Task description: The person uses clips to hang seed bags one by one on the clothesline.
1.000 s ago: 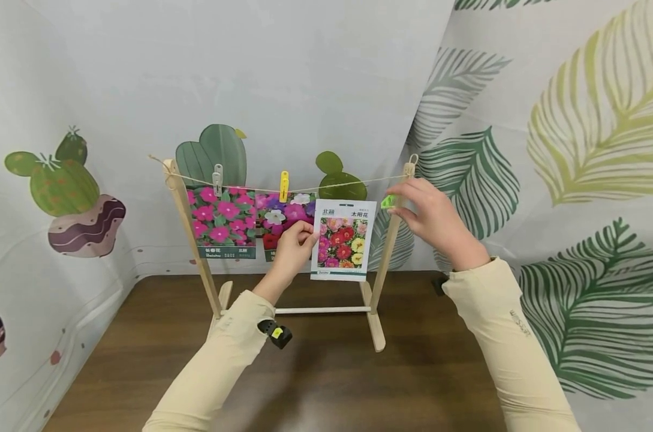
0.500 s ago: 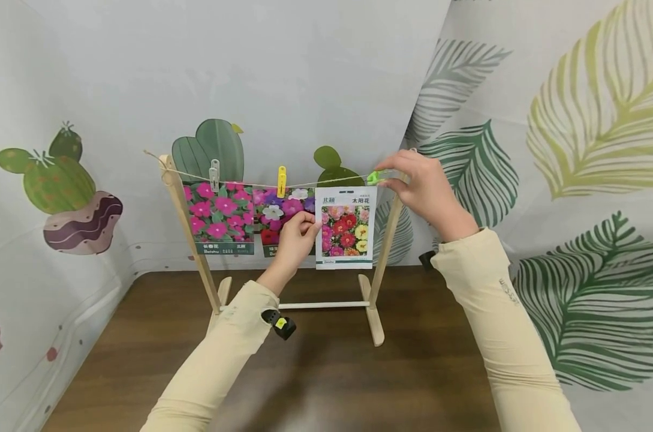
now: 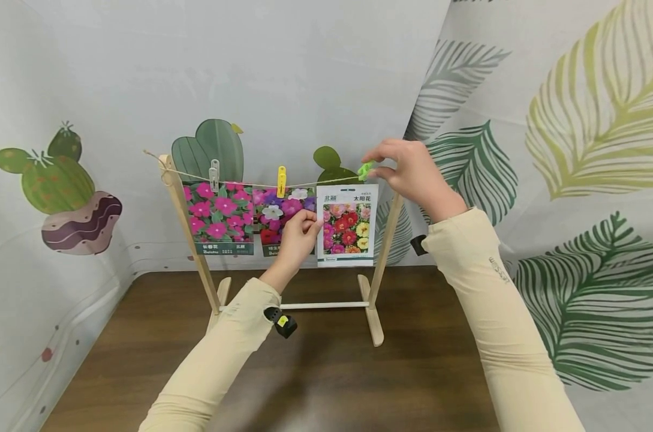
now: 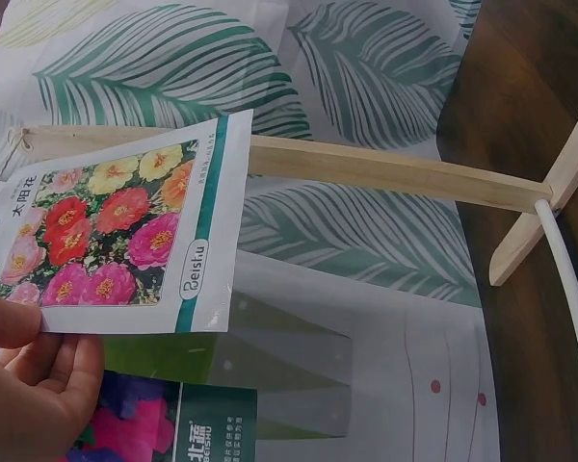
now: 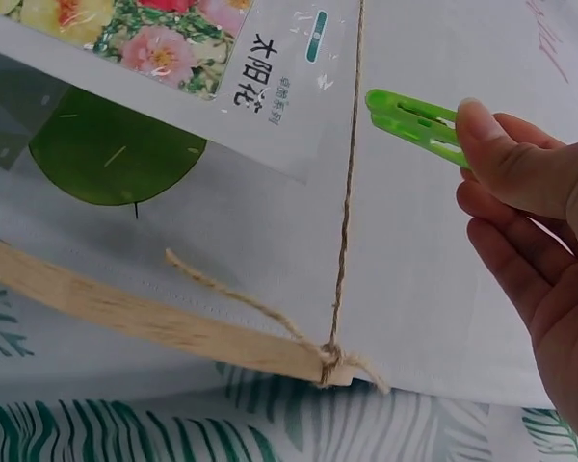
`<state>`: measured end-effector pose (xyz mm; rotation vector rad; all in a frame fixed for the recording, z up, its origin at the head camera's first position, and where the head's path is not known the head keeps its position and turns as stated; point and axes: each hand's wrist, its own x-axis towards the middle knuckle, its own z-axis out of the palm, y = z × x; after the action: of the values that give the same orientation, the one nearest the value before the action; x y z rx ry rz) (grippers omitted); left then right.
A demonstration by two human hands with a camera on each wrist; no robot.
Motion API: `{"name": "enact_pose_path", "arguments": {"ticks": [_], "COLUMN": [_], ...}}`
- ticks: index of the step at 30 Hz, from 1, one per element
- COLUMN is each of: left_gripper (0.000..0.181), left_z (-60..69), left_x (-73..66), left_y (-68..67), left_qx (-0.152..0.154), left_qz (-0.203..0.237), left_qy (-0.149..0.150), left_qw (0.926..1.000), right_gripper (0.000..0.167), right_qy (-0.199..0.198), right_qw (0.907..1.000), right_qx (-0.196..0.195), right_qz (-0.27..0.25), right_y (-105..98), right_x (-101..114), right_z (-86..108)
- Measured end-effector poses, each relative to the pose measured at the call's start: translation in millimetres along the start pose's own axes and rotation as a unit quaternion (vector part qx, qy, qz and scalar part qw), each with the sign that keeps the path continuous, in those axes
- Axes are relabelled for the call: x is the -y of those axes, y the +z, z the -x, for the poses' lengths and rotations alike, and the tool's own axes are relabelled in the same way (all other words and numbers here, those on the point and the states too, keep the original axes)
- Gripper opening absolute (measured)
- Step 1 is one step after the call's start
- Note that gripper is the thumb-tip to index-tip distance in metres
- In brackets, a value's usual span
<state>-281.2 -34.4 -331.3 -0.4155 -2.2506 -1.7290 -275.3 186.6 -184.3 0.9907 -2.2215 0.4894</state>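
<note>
My left hand (image 3: 299, 233) pinches the left edge of a white seed packet (image 3: 347, 225) printed with red, pink and yellow flowers. The packet's top edge lies close to the twine (image 5: 347, 212), and in the left wrist view thumb and fingers grip its border. Above the packet's top right corner, my right hand (image 3: 412, 171) pinches a green clothespin (image 5: 416, 125) by one end. In the right wrist view the clothespin's tip is near the twine, apart from the packet.
A yellow clothespin (image 3: 281, 182) and a grey clothespin (image 3: 214, 175) sit on the line above two other flower packets, one a pink-flowered packet (image 3: 220, 219). The wooden stand (image 3: 377, 321) rests on a brown table (image 3: 423, 360). Patterned cloth hangs behind.
My right hand has carried the green clothespin up and left, from beside the right post to above the packet's corner. The left hand has raised the packet slightly toward the twine.
</note>
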Motion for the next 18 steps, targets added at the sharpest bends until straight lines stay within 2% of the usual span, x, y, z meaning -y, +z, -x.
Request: {"name": "enact_pose_path", "arguments": {"ticks": [10, 18], "left_gripper": [0.011, 0.011], "left_z": [-1.8, -2.8], "left_x": [-2.7, -2.6], "left_y": [1.3, 2.2], "left_qx": [-0.013, -0.016], "left_qz": [-0.002, -0.012], "left_qy": [0.004, 0.007], "left_qw": [0.9999, 0.9998], "right_gripper": [0.017, 0.015], "right_qy": [0.000, 0.021], "right_qw": [0.9990, 0.9964], "right_qx": [0.042, 0.079], "right_qz": [-0.016, -0.023], "right_y": [1.7, 1.8], "right_x": [2.3, 3.1], "right_z": [-16.8, -21.8]}}
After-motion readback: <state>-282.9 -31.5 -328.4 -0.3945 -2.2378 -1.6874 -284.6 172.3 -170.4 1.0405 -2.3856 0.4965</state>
